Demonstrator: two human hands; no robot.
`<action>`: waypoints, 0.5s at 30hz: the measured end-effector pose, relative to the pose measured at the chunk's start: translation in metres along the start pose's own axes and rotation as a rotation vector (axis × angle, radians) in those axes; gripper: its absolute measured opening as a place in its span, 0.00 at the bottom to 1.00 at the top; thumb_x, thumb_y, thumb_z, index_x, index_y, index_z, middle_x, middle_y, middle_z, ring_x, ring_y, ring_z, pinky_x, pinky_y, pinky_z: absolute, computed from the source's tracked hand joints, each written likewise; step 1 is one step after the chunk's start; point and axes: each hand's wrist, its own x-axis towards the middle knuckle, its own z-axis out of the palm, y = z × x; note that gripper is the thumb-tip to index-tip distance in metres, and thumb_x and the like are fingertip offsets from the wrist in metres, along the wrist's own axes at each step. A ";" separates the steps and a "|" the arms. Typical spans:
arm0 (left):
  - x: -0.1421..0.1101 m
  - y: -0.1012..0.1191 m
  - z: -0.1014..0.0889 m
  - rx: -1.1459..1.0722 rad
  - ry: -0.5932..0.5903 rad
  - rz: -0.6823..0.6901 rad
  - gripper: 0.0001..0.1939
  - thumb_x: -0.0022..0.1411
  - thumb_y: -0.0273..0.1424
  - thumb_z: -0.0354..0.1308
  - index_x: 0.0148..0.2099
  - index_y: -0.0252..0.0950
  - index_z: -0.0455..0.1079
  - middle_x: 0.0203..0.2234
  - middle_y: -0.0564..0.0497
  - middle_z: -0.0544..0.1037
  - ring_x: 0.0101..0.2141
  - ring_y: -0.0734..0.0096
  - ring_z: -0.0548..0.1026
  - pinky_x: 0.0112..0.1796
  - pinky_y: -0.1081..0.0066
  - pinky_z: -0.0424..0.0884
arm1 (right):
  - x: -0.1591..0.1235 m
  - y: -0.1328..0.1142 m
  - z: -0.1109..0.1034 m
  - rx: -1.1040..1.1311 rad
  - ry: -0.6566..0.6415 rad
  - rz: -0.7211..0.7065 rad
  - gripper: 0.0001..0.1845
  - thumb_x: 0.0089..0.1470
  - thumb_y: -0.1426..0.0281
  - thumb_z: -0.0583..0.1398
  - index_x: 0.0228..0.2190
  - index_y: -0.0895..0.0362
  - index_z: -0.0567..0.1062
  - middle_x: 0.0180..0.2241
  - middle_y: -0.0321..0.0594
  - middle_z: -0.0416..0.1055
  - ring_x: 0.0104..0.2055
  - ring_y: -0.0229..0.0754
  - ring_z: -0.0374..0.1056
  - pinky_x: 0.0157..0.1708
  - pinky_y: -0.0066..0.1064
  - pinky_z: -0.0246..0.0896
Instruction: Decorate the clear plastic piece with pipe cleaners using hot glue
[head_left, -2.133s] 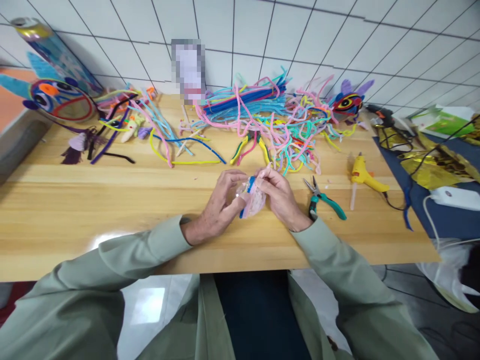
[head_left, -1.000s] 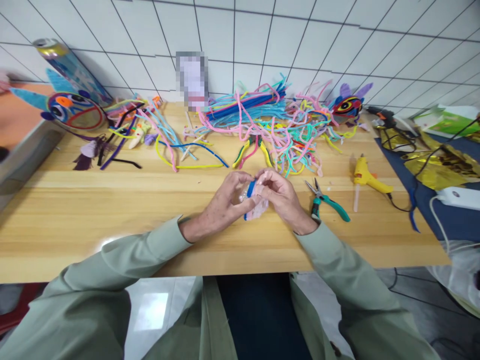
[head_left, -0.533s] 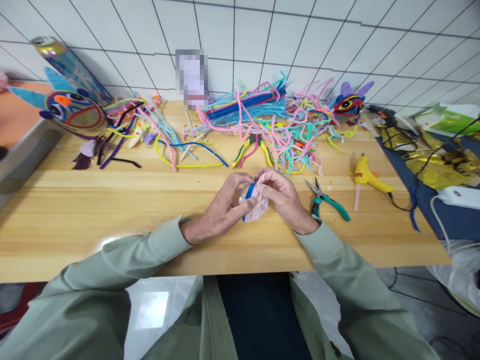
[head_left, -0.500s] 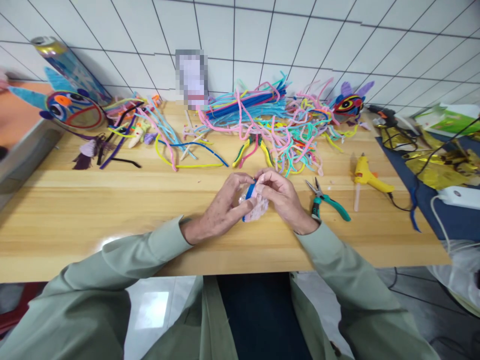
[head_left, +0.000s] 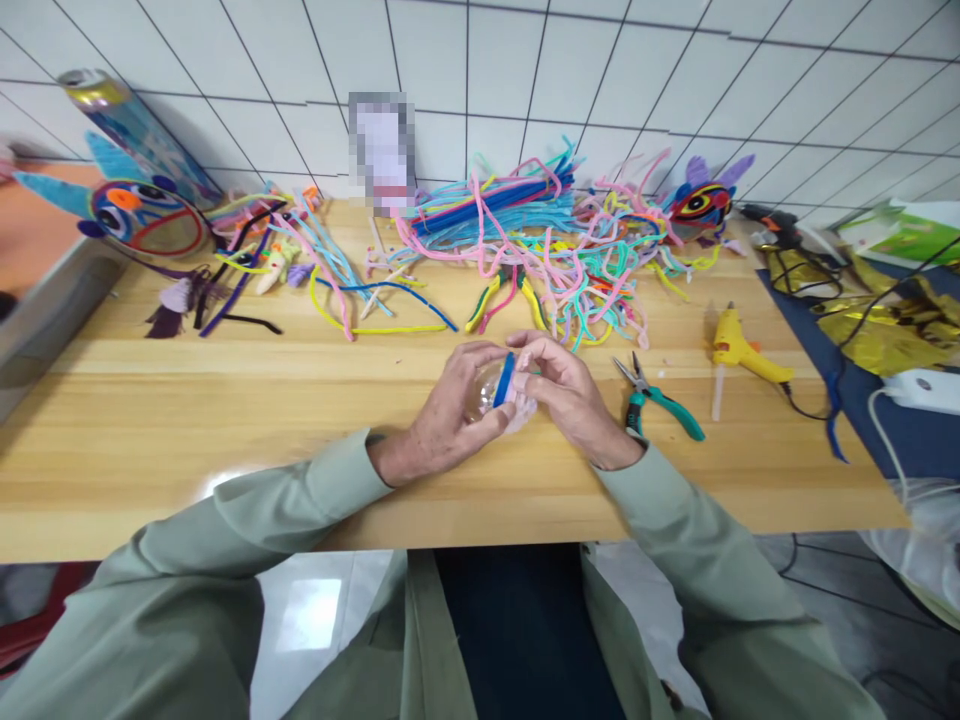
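Observation:
Between both hands, just above the tabletop, is a clear plastic ball (head_left: 486, 390) with a blue band (head_left: 504, 380) around it and pale pink material on its right side. My left hand (head_left: 454, 410) cups its left side, thumb along the lower edge. On the right, the fingertips and thumb of my right hand (head_left: 566, 395) pinch the pink part beside the band; the fingers hide some of it. To the right of that hand lie teal-handled needle-nose pliers (head_left: 667, 408), jaws slightly apart. Yellow-and-green-handled pliers (head_left: 487, 302) rest beyond the hands, partly under pipe cleaners.
A large heap of coloured pipe cleaners (head_left: 495, 215) runs along the tiled wall. A yellow glue gun (head_left: 739, 345) lies right, its cord trailing to a white power strip (head_left: 926, 388). Decorated fish-like faces stand left (head_left: 150, 220) and right (head_left: 699, 205). A tall can (head_left: 135, 130) leans back left.
The ball has turned in my hands, so more of its clear left side and the blue band show. My left fingers have shifted around it slightly.

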 end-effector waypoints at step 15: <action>0.004 0.011 0.002 -0.258 0.006 -0.380 0.22 0.74 0.43 0.64 0.64 0.42 0.66 0.63 0.42 0.74 0.62 0.56 0.76 0.62 0.52 0.74 | 0.000 0.001 -0.001 0.102 -0.039 0.067 0.06 0.54 0.66 0.70 0.31 0.52 0.77 0.48 0.39 0.75 0.48 0.45 0.71 0.46 0.35 0.66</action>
